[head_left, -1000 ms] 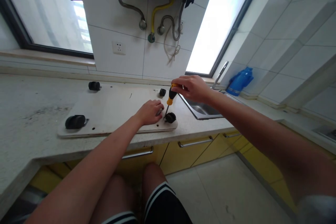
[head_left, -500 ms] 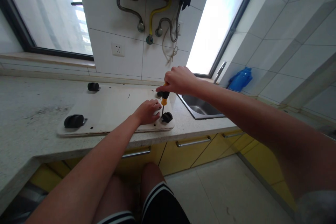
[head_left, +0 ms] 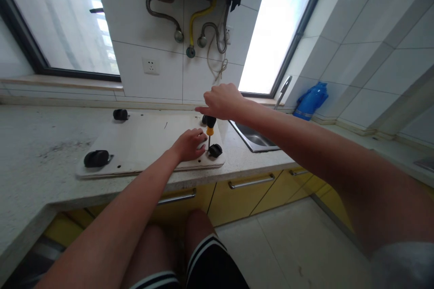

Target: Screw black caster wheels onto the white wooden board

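A white board (head_left: 145, 137) lies on the counter with black casters at its corners. My right hand (head_left: 224, 101) grips the top of a black and yellow screwdriver (head_left: 210, 124) from above, and a finger or thumb sticks out to the left. The screwdriver stands nearly upright, its tip down at the mount of the near right caster (head_left: 215, 150). Just left of the shaft, my left hand (head_left: 190, 144) rests on the board with thumb and fingers apart. The screw head itself is too small to make out. Behind the screwdriver, the far right caster (head_left: 204, 120) is partly hidden.
Two more casters sit on the board's left side, one near (head_left: 96, 158) and one far (head_left: 120, 114). A steel sink (head_left: 252, 137) is set into the counter (head_left: 50, 131) on the right. Beyond it lies a blue plastic bag (head_left: 310, 100). Yellow drawers (head_left: 244, 198) run below.
My right hand has turned on the screwdriver handle and shifted slightly left, its finger or thumb now pointing further out. The left hand stays in place; the view has moved a little.
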{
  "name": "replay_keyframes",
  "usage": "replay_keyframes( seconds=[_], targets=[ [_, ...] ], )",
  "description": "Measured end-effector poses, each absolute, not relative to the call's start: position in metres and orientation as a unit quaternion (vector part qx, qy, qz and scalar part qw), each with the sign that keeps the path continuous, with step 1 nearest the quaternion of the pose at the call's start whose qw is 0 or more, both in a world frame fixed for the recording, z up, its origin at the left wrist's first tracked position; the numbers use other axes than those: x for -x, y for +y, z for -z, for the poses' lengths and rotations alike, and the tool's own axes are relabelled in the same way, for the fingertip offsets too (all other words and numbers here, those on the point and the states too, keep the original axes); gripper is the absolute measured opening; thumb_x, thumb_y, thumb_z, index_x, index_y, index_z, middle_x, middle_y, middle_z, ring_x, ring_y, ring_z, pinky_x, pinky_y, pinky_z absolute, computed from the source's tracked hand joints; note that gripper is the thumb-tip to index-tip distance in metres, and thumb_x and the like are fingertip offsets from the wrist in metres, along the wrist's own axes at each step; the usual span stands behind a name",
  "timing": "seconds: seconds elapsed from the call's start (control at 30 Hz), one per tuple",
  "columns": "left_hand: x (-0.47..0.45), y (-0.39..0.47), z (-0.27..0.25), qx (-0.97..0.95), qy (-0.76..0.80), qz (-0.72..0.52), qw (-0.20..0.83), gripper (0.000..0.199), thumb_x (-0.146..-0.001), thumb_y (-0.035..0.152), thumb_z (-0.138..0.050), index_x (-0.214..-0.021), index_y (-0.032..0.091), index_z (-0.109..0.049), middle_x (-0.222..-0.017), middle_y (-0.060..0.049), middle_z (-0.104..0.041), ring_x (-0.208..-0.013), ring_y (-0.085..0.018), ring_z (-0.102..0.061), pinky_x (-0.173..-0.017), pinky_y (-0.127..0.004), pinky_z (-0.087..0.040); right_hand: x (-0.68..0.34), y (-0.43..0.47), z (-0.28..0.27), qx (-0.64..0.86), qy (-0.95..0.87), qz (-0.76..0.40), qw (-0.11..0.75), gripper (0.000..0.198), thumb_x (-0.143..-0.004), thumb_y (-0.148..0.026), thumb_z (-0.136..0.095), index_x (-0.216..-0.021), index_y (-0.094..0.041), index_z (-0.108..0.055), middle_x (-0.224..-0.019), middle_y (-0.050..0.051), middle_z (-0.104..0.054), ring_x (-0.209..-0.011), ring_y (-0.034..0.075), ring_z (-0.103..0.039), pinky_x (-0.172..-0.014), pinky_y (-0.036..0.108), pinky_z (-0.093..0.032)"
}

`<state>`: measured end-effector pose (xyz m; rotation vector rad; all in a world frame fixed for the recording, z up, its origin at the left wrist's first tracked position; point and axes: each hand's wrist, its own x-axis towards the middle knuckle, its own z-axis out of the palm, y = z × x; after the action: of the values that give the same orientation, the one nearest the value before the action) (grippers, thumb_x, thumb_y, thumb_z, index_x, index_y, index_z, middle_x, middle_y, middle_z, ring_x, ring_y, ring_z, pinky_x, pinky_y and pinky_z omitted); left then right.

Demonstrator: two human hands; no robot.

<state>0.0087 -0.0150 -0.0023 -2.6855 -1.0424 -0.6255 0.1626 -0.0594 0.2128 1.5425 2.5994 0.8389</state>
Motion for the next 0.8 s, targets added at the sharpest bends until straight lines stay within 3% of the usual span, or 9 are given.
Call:
replay_keyframes(
  seconds=[0.3,0.57,0.8],
  targets=[
    [-0.007,-0.011,0.005,0.910,-0.342,0.218,0.087,0.027,-0.102,0.033,-0.059,-0.120,0.019,-0.072,-0.122,-0.015,-0.071,-0.111,-0.033,-0.068,-0.097,-0.048,-0.053,-0.177,-0.049,-0.209,-0.500,0.831,-0.246,-0.004,0.066,-0.107,-0.076,-0.052,-0.108,-0.019,-0.085,-0.087,0.017,-0.077,-0.088,0.031,-0.071,-0.079,0.041,-0.047],
    [-0.007,-0.010,0.007,0.903,-0.348,0.240,0.076,0.026,-0.105,0.033,-0.056,-0.121,0.020,-0.072,-0.119,-0.014,-0.073,-0.111,-0.032,-0.070,-0.096,-0.047,-0.052,-0.186,-0.050,-0.209,-0.535,0.818,-0.209,0.003,0.072,-0.106,-0.080,-0.049,-0.114,-0.017,-0.085,-0.095,0.018,-0.079,-0.092,0.033,-0.074,-0.081,0.042,-0.050],
    [-0.005,-0.014,0.009,0.856,-0.379,0.348,0.055,0.029,-0.109,0.030,-0.048,-0.117,0.018,-0.072,-0.117,-0.017,-0.076,-0.109,-0.034,-0.072,-0.095,-0.049,-0.053,-0.188,-0.054,-0.212,-0.566,0.808,-0.160,0.025,0.079,-0.110,-0.076,-0.035,-0.119,-0.014,-0.084,-0.110,0.024,-0.082,-0.103,0.038,-0.077,-0.084,0.044,-0.055]
  ],
)
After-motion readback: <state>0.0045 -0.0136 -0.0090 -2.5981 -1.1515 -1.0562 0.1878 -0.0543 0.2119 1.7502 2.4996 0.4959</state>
